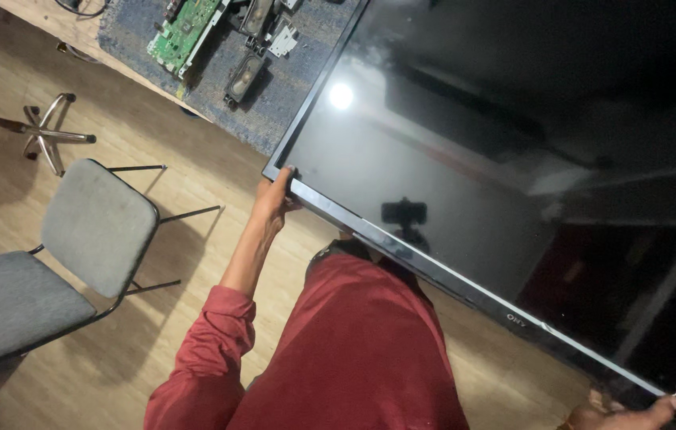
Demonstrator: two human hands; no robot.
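Biggest thing we see: a large flat black glossy television panel (513,183), screen up, filling the right and upper part of the view, tilted across the frame. Its dark glass reflects a round ceiling light and room shapes. Its far part lies over the bench; the near long edge sticks out past it, above the floor and our red-clothed torso.

Floor next: light wood-look planks (155,350), warm dim lighting, shadows from the furniture.

Bench (51,20): pale wooden top at upper left, covered by a blue-grey textured mat (290,95).

Grey padded chair with thin black metal frame (43,263) stands on the floor at left, well apart from the panel. Behind it, the chrome base of a stool (47,139).

On the mat: a green printed circuit board (183,32), then small black oblong speaker units (244,78) and a small white-grey bracket (282,40), all just beside the panel's left edge.

Left hand (274,199), red sleeve pushed up, grip closed on the panel's near left corner, fingers curled over the bezel. Right hand (620,414) at bottom right, mostly cut off by the frame, fingers touching the panel's near edge; we cannot tell whether that grip is closed.
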